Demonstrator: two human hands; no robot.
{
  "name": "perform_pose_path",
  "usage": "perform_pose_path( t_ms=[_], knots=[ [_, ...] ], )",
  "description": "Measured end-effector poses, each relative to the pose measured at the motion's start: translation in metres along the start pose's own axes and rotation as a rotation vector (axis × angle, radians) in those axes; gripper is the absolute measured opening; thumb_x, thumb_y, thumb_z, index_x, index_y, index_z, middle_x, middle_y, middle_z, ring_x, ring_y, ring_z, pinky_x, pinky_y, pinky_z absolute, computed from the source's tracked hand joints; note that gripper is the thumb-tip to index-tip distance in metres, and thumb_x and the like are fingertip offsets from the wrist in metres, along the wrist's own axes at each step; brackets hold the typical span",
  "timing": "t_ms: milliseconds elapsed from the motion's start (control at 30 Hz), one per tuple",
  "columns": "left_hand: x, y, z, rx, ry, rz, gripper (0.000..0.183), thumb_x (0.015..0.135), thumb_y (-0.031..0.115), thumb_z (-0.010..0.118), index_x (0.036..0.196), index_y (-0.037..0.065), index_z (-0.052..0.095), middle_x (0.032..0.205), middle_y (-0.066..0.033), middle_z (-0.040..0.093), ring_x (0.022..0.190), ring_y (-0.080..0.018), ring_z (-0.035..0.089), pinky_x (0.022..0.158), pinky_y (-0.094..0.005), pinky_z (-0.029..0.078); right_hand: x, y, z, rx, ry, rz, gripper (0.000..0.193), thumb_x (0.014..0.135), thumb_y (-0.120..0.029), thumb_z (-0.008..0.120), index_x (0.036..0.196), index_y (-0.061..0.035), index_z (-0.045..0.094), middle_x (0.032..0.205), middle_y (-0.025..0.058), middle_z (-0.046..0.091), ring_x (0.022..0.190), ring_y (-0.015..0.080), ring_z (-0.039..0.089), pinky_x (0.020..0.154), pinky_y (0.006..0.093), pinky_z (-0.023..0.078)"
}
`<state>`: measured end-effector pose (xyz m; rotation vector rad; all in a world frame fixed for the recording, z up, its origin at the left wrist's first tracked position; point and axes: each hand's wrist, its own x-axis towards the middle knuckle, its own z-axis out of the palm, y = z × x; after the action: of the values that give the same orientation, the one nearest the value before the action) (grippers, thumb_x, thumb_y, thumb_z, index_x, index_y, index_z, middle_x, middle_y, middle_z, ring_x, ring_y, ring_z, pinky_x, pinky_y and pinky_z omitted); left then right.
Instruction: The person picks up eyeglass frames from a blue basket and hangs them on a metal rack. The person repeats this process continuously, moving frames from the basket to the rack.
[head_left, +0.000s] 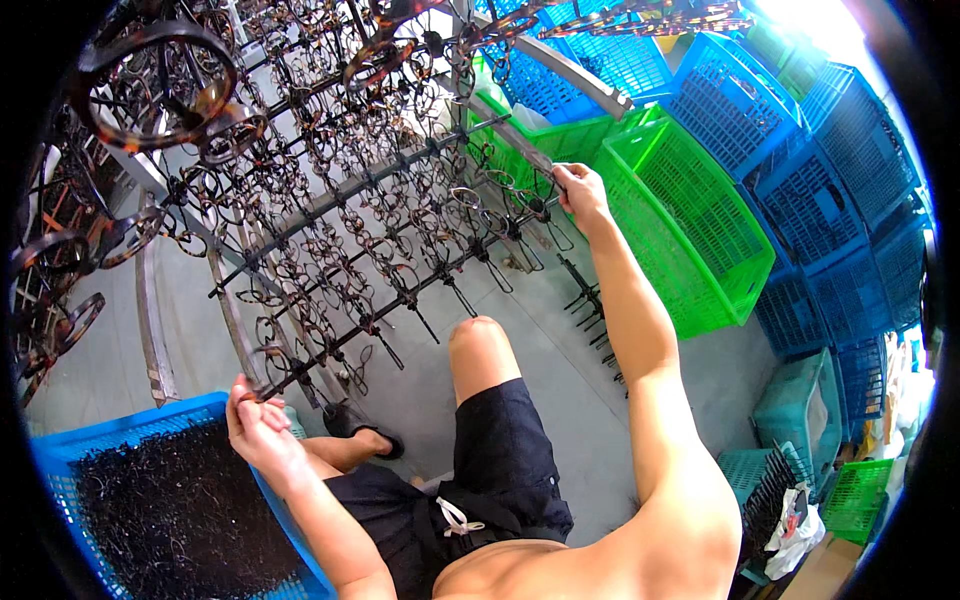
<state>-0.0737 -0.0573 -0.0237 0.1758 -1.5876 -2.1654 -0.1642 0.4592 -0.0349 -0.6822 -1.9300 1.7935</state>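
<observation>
Two bare hands are gripping a metal rack (330, 215) hung with rows of spectacle frames (400, 190), and we are looking down on them from head height. We are seeing the left hand (258, 420) low on the left, forearm rising from the bottom edge and bent at the elbow, fingers curled tight around the near lower corner of the rack, thumb side toward us. We are seeing the right hand (580, 195) far out ahead, its arm running almost straight from the shoulder at the lower right up to the rack's far right edge; the fingers are closing in a fist round a bar there, knuckles turned upward. The rack itself is lying tilted across the upper left of the view, between the two hands, its dark cross rods carrying the frames in ranks. We are noting a blue crate (60, 460) just beside and below the left hand, filled with a dark tangle of thin wire-like pieces. We are also seeing the person's bare knee (480, 340) and black shorts (500, 460) between the arms, and one foot in a dark sandal (350, 425) on the grey floor (560, 420). A green crate (690, 220) is standing just right of the right hand, with stacked blue crates (830, 190) behind it.
</observation>
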Motion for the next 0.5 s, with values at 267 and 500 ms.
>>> perform_pose_path(
  t_ms=[267, 500],
  knots=[
    [0.032, -0.015, -0.019, 0.235, -0.129, -0.437, 0.031, 0.092, 0.029, 0.052, 0.098, 0.000, 0.060, 0.041, 0.0035, 0.036, 0.031, -0.0090, 0.034, 0.042, -0.0250, 0.039, 0.027, -0.019, 0.008, -0.540, -0.167, 0.186, 0.017, 0.078, -0.017, 0.053, 0.069, -0.0061, 0.062, 0.049, 0.0028, 0.045, 0.040, 0.0128, 0.039, 0.037, 0.0300, 0.028],
    [0.044, -0.027, -0.023, 0.312, -0.187, -0.580, 0.035, 0.089, 0.034, 0.058, 0.089, -0.001, 0.063, 0.037, 0.0046, 0.035, 0.030, -0.0086, 0.033, 0.038, -0.0246, 0.035, 0.024, -0.029, 0.010, -0.738, -0.190, 0.197, 0.021, 0.076, -0.017, 0.054, 0.061, -0.0039, 0.061, 0.046, 0.0025, 0.045, 0.039, 0.0139, 0.041, 0.036, 0.0324, 0.030]
  ],
)
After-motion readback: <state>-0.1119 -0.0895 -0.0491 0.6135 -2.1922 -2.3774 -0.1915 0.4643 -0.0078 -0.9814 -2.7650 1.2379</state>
